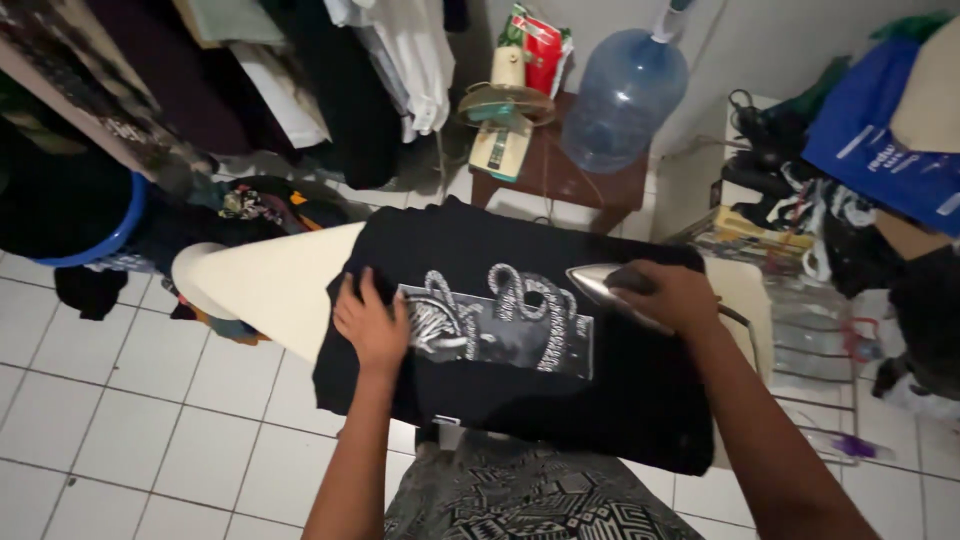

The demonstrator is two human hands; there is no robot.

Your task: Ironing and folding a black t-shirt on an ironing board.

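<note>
A black t-shirt (620, 390) with a grey and white print lies spread over a cream ironing board (270, 285). My left hand (372, 322) presses flat on the shirt at the print's left edge, fingers spread. My right hand (672, 296) grips the handle of a clothes iron (592, 281), whose silver pointed soleplate rests on the shirt by the print's upper right corner and points left.
A big blue water bottle (625, 95) and a small fan (503, 120) stand on a dark low table (560, 185) behind the board. Clothes hang at the back left, a blue basin (105, 240) sits left, piled bags and clutter fill the right. White tiled floor (120, 420) lies below.
</note>
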